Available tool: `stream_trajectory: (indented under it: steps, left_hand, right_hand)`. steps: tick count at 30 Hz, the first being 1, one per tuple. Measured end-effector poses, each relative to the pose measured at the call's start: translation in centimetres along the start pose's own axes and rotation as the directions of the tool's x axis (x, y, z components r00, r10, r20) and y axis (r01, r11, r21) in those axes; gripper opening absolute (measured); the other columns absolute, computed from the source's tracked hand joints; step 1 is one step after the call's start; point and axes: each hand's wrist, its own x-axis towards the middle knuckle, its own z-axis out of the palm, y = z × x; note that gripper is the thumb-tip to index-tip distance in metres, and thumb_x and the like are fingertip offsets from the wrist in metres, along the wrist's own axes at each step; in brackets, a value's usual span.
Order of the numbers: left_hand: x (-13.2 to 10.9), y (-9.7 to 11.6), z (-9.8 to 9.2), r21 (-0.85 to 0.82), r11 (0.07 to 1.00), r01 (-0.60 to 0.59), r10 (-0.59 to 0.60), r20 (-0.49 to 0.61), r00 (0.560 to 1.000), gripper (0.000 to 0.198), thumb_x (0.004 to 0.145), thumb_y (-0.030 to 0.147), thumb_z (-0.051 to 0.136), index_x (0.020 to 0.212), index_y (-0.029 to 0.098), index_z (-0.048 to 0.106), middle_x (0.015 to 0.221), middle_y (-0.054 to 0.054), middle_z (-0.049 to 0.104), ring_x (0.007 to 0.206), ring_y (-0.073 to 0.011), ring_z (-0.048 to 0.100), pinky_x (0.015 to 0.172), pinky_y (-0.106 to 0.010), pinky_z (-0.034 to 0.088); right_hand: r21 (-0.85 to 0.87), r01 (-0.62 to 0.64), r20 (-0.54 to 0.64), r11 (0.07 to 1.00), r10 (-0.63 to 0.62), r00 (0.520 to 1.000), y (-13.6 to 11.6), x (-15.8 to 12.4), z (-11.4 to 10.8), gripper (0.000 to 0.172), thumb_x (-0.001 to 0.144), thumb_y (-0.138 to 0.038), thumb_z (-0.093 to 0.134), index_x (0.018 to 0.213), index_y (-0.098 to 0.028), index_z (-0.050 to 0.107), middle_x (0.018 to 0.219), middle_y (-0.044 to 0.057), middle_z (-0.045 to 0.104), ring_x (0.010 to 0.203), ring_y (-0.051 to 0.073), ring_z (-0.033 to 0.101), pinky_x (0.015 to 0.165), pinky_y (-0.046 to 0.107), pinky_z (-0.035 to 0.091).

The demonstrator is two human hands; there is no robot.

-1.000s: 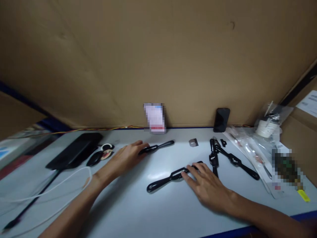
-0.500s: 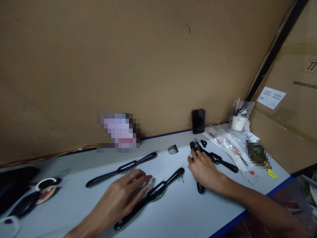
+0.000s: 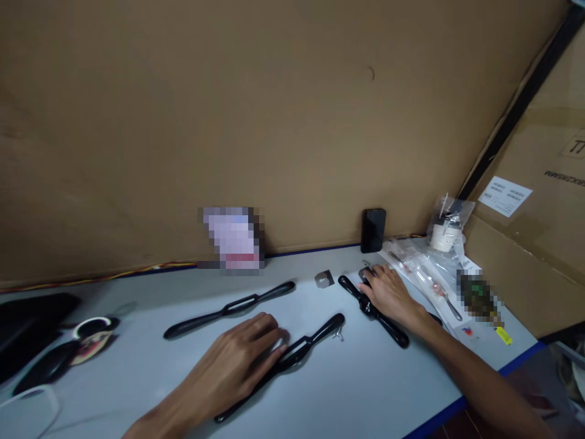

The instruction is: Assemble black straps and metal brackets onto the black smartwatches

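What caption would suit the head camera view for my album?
Left hand at one black spokeshave, right hand at another spokeshave, with a phone standing near the cardboard wall.

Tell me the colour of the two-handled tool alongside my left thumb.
The tool is glossy black; the head view shows it best.

Far right of my feed, there's printing on the cardboard box (image 3: 507, 247): upside down, I make out X285MM (image 3: 565, 177), its start running off the edge. Just above, a framed sign (image 3: 576, 146) of two strokes, also cut off. And the white label (image 3: 505, 196), right of centre? Its rows are too small for me.
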Motion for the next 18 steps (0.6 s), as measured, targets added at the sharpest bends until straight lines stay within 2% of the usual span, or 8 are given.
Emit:
stream_trajectory:
  steps: [2,5,11,15,18]
  left_hand:
    - [0.1,0.1,0.0,0.003,1.0,-0.002,0.002,0.005,1.0,0.031,0.106,0.033,0.04,0.101,0.025,0.07,0.09,-0.004,0.064,0.077,-0.0182,0.063,0.069,-0.029,0.049]
    - [0.1,0.1,0.0,0.006,1.0,0.005,-0.005,0.017,1.0,0.033,0.106,0.033,0.039,0.1,0.023,0.07,0.09,-0.004,0.063,0.077,-0.0182,0.062,0.07,-0.03,0.048]
    - [0.1,0.2,0.0,0.02,1.0,0.006,-0.007,0.035,0.999,0.034,0.107,0.033,0.037,0.1,0.023,0.068,0.091,-0.005,0.063,0.079,-0.0192,0.061,0.07,-0.03,0.047]
    - [0.2,0.2,-0.1,0.018,1.0,0.002,-0.003,0.035,0.999,0.034,0.107,0.033,0.036,0.1,0.022,0.068,0.09,-0.005,0.063,0.079,-0.0192,0.061,0.07,-0.03,0.047]
    - [0.3,0.2,-0.1,0.019,1.0,0.003,-0.004,0.034,0.999,0.034,0.107,0.033,0.037,0.1,0.022,0.068,0.09,-0.005,0.063,0.08,-0.0193,0.062,0.072,-0.03,0.048]
  right_hand:
    - [-0.007,0.033,-0.005,0.999,-0.033,0.999,-0.1,0.3,0.7,0.043,0.108,-0.043,0.043,0.119,-0.01,0.069,0.117,0.02,0.068,0.115,0.033,0.059,0.096,0.045,0.048]
    - [0.012,0.074,-0.027,0.997,-0.073,0.997,-0.5,0.8,1.4,0.046,0.108,-0.045,0.042,0.117,-0.009,0.069,0.117,0.02,0.069,0.113,0.033,0.061,0.099,0.045,0.048]
    - [0.174,0.312,-0.1,0.934,-0.298,0.949,-2.0,1.7,2.2,0.044,0.108,-0.043,0.043,0.132,-0.012,0.064,0.145,0.018,0.058,0.134,0.029,0.054,0.116,0.044,0.039]
    - [0.26,0.397,-0.114,0.88,-0.38,0.918,-3.5,0.5,2.1,0.044,0.107,-0.043,0.047,0.132,-0.013,0.064,0.149,0.018,0.055,0.14,0.028,0.05,0.119,0.046,0.037]
    - [0.299,0.455,-0.128,0.839,-0.438,0.89,-4.3,-0.6,1.9,0.041,0.105,-0.045,0.052,0.126,-0.015,0.068,0.146,0.017,0.057,0.137,0.029,0.052,0.116,0.046,0.039]
